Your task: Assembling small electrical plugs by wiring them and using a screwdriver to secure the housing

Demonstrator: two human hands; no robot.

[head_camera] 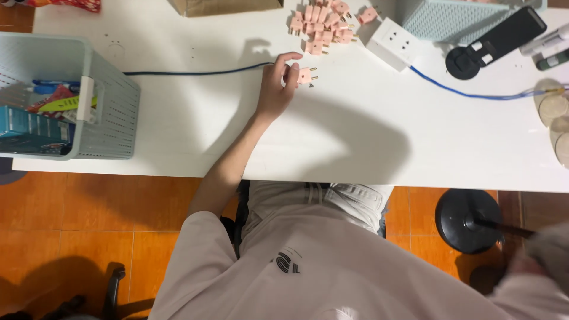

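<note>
Pink plastic plug adapter — two metal pins pointing right — pinched at fingertips of left hand, low over the white table, just short of the far pile. Grasp looks light, thumb and forefingers only, palm off the piece.

Right hand: blurred at the lower right edge, below table level. Cannot tell whether clenched or loose; nothing seen in it.

Just beyond the held piece, heap of matching pink adapters, pins every which way. Right of the heap, white socket block with blue cable trailing off to the right; another blue cable running left from behind the hand toward a pale green basket of mixed items. Second pale basket at top right, black phone stand leaning against it. Round tan discs at the right edge.

Risks, as judged:
- Thin fingertip hold on a small smooth piece — could twist or drop onto the table.
- Wrist close to the left cable; a snag could drag it.
- Heap near the hand; a careless sweep could scatter it.
- Right hand away, so no second support.
</note>
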